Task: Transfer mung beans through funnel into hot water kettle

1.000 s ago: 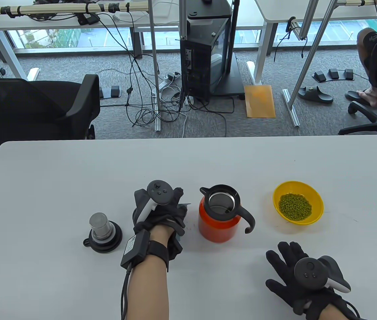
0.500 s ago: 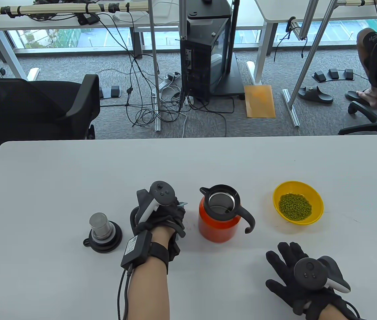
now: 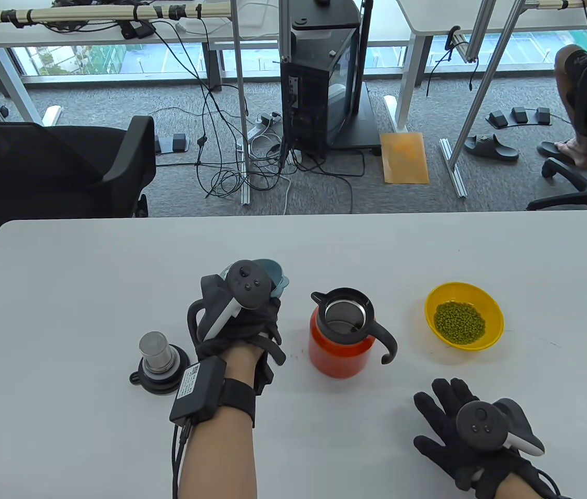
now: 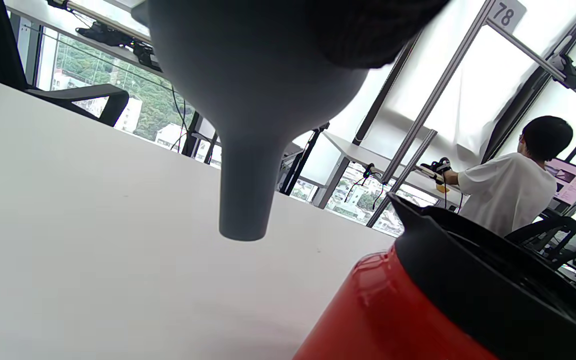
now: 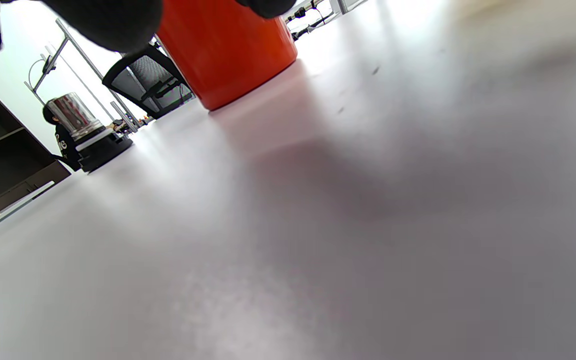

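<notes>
My left hand (image 3: 241, 322) grips a grey-blue funnel (image 3: 279, 278) and holds it off the table, just left of the orange kettle (image 3: 340, 348). In the left wrist view the funnel (image 4: 248, 125) hangs spout down, its tip above the table beside the kettle (image 4: 418, 305). The kettle stands open, with a black collar and handle. A yellow bowl (image 3: 491, 332) of green mung beans (image 3: 458, 322) sits to the kettle's right. My right hand (image 3: 454, 421) lies flat on the table, fingers spread and empty, near the front edge. The kettle's base shows in the right wrist view (image 5: 223, 50).
The kettle's lid (image 3: 160, 358), black with a steel plug, stands upside down on the table to the left of my left hand; it also shows in the right wrist view (image 5: 85, 132). A black chair (image 3: 54, 171) stands behind the table's far left edge.
My left hand has lifted the funnel off the table and moved it up and a little back-left; the funnel's rim now shows past the tracker. The right hand has not moved.
</notes>
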The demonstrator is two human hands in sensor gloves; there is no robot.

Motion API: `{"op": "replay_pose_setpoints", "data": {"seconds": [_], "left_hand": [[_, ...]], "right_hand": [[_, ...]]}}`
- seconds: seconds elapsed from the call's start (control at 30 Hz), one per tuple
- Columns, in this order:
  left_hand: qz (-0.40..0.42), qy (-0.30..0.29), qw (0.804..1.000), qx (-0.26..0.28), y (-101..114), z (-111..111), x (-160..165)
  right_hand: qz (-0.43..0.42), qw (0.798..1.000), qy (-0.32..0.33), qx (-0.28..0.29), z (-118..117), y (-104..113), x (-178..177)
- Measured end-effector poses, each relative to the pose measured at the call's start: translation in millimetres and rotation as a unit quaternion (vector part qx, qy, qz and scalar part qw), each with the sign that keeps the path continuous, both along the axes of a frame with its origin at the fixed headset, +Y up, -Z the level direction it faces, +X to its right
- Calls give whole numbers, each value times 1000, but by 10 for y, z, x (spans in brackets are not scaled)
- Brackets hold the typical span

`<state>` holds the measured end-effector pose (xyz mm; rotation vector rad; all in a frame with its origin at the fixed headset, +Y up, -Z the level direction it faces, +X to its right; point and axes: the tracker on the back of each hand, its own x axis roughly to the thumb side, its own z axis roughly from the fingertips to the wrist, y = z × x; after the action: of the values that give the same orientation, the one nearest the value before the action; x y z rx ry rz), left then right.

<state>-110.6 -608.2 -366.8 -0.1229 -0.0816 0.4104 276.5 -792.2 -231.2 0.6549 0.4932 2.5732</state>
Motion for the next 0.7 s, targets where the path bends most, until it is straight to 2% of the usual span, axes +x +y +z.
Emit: {"op": "replay_pose_setpoints", "data": {"seconds": [0.17,0.33,0.43,0.7], "left_hand": [[12,-31,999,37,294,52,200],[18,-72,995,62,408,121,449],[21,-91,993,67,396,148,576],[11,-139,989,58,186,174,894]], "right_hand": [[-3,1000,0,2,-1,-1,1],[-3,1000,1,2,0,-3,-1],[-2,1000,1,2,3,-4,-1],[-3,1000,0,2,8,-2,2]]}}
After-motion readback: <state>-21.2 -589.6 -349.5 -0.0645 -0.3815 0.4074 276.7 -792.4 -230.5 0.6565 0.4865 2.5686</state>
